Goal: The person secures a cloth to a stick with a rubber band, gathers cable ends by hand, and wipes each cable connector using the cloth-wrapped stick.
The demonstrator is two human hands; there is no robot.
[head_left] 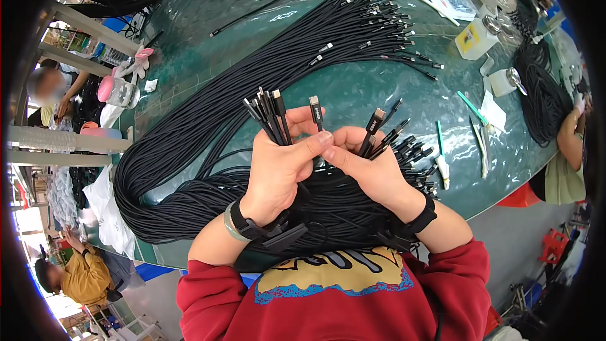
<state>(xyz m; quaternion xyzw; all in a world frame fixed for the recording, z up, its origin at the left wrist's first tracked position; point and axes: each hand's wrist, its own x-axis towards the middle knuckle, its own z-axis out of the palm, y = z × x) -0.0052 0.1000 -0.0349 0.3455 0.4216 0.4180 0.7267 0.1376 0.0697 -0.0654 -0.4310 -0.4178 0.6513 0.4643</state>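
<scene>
The long bundle of cables [208,101] curves at the left and lies on the green table [189,31]; as a mass it looks heavy and likely to slump, though each strand should be light, bendy and fairly smooth. The left hand [278,161] has its fingers curled round a small bunch of plugs [270,117], and its thumb and fingertips pinch beside one upright plug [315,110]. That stiff end, gripped just below the metal tip, seems the surest hold. The right hand [372,167] nearly meets it, thumb pressed against fingers, with another plug [375,121] rising from the grip; how much each fingertip bears I cannot tell. Counting across: one pink-lidded jar [124,95], about five overlapping plugs in the left bunch, one upright plug, several at the right hand, too crowded to count, two green sticks [440,136], and at least three bottles [478,40].
</scene>
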